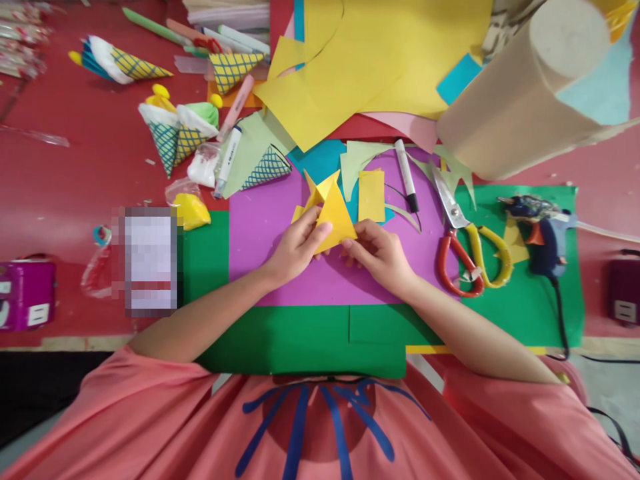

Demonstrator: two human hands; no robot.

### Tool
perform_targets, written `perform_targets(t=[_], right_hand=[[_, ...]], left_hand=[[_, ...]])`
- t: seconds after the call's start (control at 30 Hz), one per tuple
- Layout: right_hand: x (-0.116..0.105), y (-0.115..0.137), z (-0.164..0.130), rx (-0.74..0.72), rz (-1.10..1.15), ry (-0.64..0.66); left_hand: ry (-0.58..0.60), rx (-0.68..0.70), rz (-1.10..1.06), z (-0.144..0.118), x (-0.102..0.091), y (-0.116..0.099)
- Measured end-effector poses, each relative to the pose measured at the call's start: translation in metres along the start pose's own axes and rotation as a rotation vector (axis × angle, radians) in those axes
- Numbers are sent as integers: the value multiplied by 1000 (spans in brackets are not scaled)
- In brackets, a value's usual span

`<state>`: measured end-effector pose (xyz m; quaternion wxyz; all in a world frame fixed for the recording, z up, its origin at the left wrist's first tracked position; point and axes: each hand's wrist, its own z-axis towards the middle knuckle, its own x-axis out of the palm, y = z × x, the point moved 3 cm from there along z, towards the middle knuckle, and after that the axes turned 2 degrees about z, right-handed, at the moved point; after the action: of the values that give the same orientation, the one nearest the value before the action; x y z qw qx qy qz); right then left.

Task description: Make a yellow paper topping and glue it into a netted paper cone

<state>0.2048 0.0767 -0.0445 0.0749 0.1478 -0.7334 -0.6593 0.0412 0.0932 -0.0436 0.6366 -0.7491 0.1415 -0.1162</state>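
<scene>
A folded piece of yellow paper (336, 217) with pointed corners is held above the purple sheet (280, 277). My left hand (299, 248) grips its left side, the thumb lying on top. At its lower right corner, my right hand (379, 252) pinches the edge between thumb and fingers. Just beyond the right hand lies a small stack of yellow paper rectangles (371, 195). A patterned paper cone (267, 168) rests beyond the left hand. Scissors (460, 233) with one red and one yellow handle lie partly spread to the right.
A glue gun (547, 240) sits on the green sheet (310, 340) at right. Large yellow sheets (360, 60) and a thick paper roll (515, 100) stretch across the back. Finished paper cones (177, 130), markers (230, 160) and a phone (153, 260) lie at left.
</scene>
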Motion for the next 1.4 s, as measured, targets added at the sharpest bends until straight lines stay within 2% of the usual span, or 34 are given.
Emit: perform_targets(t=[0.23,0.97,1.4], right_hand=[[0,3,1,10,92,1],[1,2,0,-16,59,19],[0,2,-1,-24,23,9]], left_hand=[[-18,-9,4,0,-1,1],[-15,55,5,2,0,1],[-20,44,21,1,-1,2]])
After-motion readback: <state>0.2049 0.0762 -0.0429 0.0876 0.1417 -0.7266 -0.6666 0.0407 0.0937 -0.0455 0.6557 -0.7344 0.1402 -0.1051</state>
